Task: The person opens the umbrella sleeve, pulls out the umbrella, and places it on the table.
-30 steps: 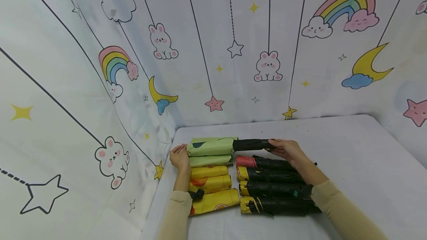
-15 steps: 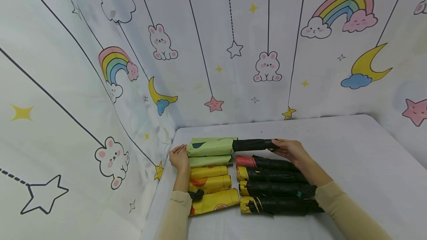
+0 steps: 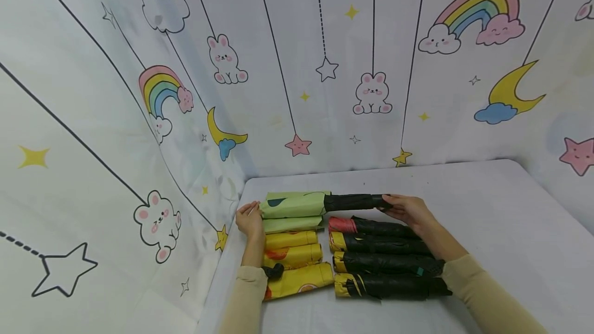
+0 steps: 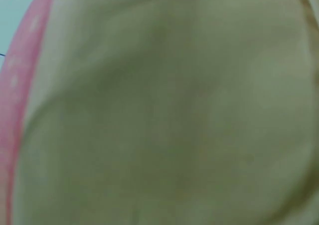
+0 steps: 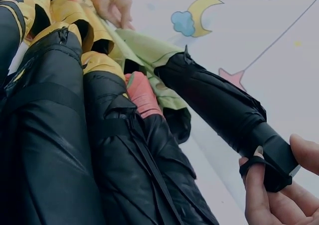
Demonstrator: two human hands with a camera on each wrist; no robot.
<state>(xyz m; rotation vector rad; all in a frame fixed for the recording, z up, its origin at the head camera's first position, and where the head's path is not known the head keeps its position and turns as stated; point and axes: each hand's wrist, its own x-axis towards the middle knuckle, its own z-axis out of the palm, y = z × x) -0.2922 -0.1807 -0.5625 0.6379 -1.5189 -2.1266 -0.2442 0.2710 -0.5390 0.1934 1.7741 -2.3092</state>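
Note:
A folded black umbrella (image 3: 350, 202) sits partly inside a light green sleeve (image 3: 297, 206), near the table's far side. My left hand (image 3: 250, 219) pinches the left end of that sleeve. With its fingers and thumb, my right hand (image 3: 410, 210) grips the umbrella's black handle (image 5: 276, 147), where a wrist strap (image 5: 253, 164) loops by the fingers. Nearer to me lie several folded umbrellas: one with a red end (image 3: 342, 224), the others black with yellow ends, such as the nearest umbrella (image 3: 394, 286). The left wrist view holds mostly beige cloth (image 4: 164, 105); my left hand's work is hidden there.
Several yellow sleeves (image 3: 299, 278) lie stacked in a column on the left, below more green sleeves (image 3: 297, 223). A white cloth covers the table (image 3: 487, 205). A patterned curtain (image 3: 343, 133) rises behind and along the left.
My right hand has shifted slightly to the right with the umbrella, and a little more of its black length shows outside the green sleeve. My left hand has stayed in place.

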